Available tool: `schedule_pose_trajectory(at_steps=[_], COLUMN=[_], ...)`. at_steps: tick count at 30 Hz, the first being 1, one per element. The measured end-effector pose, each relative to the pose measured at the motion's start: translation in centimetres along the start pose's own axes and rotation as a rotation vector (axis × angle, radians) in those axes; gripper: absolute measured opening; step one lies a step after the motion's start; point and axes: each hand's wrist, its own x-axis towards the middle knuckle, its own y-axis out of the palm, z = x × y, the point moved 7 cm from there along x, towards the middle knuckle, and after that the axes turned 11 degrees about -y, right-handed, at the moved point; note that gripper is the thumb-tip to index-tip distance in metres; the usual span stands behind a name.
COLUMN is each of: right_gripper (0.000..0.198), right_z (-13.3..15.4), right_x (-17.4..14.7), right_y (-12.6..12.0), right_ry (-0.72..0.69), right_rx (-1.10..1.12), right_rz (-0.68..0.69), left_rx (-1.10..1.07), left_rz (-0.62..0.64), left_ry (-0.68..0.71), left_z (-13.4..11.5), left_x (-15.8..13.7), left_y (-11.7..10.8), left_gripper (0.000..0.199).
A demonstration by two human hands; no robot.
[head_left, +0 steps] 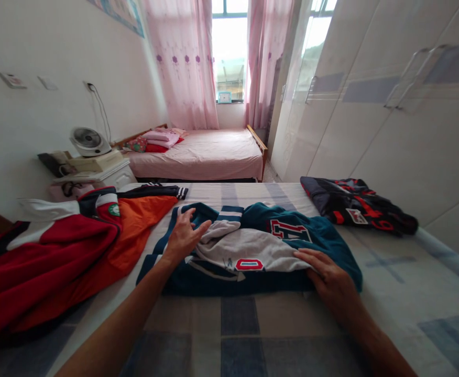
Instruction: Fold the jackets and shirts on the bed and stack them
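A teal jacket (327,235) with a grey sleeve (261,243) lies partly folded on the checked bedsheet (241,317). The sleeve crosses the front and bears a red and white patch; its striped cuff is near the collar side. Over the jacket's left part is my left hand (185,235), fingers apart, beside the grey cloth and holding nothing. My right hand (324,267) rests flat on the right end of the sleeve, fingers stretched out. The underside of the jacket is hidden.
Red and orange jackets (91,246) are spread at the left. A folded black and red garment (359,204) lies at the right. Beyond stand a pink bed (214,152), a small fan (90,141) on a cabinet, and a white wardrobe (371,131).
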Motion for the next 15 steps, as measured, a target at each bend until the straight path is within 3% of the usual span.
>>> schedule_pose_trajectory(at_steps=[4, 6, 10, 13, 15], right_gripper=[0.036, 0.036, 0.035, 0.034, 0.034], right_z=[-0.1, -0.2, -0.3, -0.3, -0.4], right_x=[-0.1, -0.1, -0.2, -0.3, -0.4], right_y=[0.2, 0.2, 0.3, 0.0, -0.4], right_ry=[-0.007, -0.01, -0.02, -0.032, -0.023], right_rx=[-0.006, -0.013, -0.015, 0.019, 0.039], right_rz=[0.0, -0.008, -0.018, -0.046, -0.082], left_rx=[0.885, 1.185, 1.166, 1.029, 0.834], left_rz=[-0.027, -0.052, -0.121, -0.206, -0.241], left_ry=[0.61, 0.7, 0.633, 0.622, 0.592], left_z=[-3.0, -2.4, -2.7, -4.2, -4.9], left_x=[-1.7, -1.7, -0.4, -0.9, -2.1], left_y=[4.9, 6.7, 6.5, 4.1, 1.4], left_gripper=[0.06, 0.054, 0.016, 0.021, 0.029])
